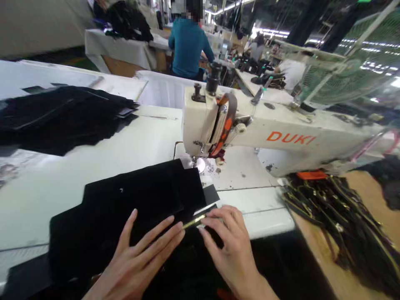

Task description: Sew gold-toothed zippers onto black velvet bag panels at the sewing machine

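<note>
Cloth [134, 191], black and step-edged, lies under the spread left hand [140, 258]; the right hand [229, 239] pinches a gold-toothed zipper [193, 221].

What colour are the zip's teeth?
Gold; the zip's teeth show best in the head view.

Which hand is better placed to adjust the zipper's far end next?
Probably the right hand, curled at that end of the gold-toothed zipper; the left hand lies open over black fabric.

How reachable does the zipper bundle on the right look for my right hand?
Probably yes: nothing visible blocks the way to the zipper bundle, though your right hand is occupied at the gold zipper.
</note>
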The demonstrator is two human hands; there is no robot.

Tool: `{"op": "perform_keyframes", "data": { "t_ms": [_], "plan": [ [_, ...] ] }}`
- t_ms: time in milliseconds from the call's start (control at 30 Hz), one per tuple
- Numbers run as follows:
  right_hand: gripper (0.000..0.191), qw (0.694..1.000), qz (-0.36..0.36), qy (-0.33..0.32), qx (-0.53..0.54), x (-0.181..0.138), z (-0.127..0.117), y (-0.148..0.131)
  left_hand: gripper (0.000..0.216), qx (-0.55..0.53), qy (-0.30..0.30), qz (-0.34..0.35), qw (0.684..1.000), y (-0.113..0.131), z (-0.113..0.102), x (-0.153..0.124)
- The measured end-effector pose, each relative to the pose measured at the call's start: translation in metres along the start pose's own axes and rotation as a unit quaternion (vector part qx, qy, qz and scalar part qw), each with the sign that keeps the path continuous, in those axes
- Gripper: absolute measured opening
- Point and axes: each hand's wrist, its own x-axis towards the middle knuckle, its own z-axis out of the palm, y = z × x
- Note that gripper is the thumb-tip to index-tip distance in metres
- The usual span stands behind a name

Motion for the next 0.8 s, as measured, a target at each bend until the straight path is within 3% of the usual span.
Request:
{"op": "perform_keyframes", "data": {
  "t_ms": [267,400,600,800],
  "plan": [
    [0.022,0.998,0.057,0.009,0.020,0.001,0.007,-0.003,0.066,0.012,0.008,0.000,1.000,0.004,-0.001,0.006],
    [0.019,0.998,0.063,0.024,0.011,0.002,0.011,-0.005,0.064,-0.004,0.009,-0.020,1.000,0.005,-0.001,0.008],
    [0.016,0.997,0.072,0.028,-0.005,0.005,0.014,-0.009,0.059,0.016,0.000,0.002,1.000,0.002,0.002,0.007],
    [0.025,0.997,0.079,-0.004,0.007,0.008,0.012,-0.010,0.070,0.044,-0.013,-0.012,0.999,0.005,0.006,0.010]
  ]
}}
